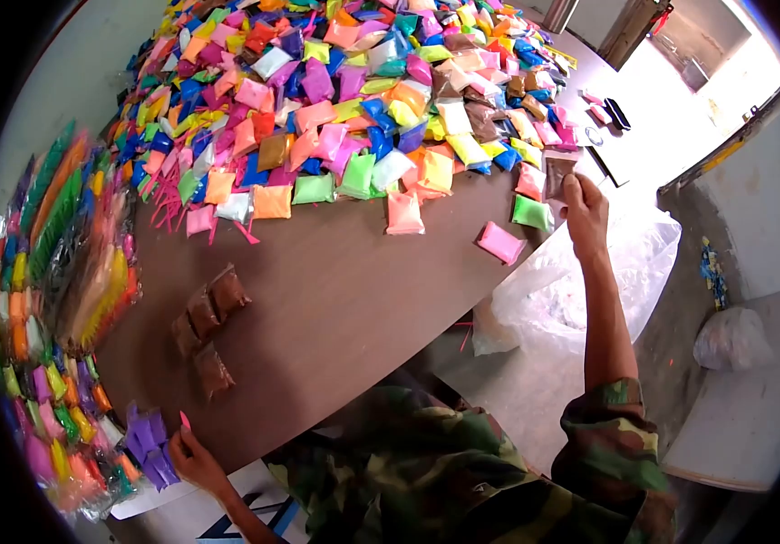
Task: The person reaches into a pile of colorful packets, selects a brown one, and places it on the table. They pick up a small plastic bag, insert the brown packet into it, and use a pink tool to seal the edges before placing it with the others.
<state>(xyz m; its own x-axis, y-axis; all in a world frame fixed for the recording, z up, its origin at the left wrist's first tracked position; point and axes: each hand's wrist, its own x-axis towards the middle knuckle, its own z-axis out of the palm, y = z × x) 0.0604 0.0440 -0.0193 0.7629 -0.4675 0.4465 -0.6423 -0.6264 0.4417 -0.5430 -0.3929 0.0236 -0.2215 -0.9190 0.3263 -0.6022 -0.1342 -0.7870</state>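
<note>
From the head view, I see the person's right hand [586,207] reaching to the table's far edge, thumb and fingers closed on a brown packet [557,174]. That packet is at the right end of a big heap of coloured packets [317,118], next to a salmon packet [530,181] and a bright green packet [531,213]. A pink packet [501,243] lies a little apart, nearer the person. Below the right forearm, a clear plastic bag [544,304] bulges beside the table [344,299]. Across at the near left corner, the left hand [194,461] is just beside some purple packets [147,437]; a small pink bit [185,420] shows at its fingertips, though I can't tell whether it is gripped. Further up the tabletop lie more brown packets [204,313].
</note>
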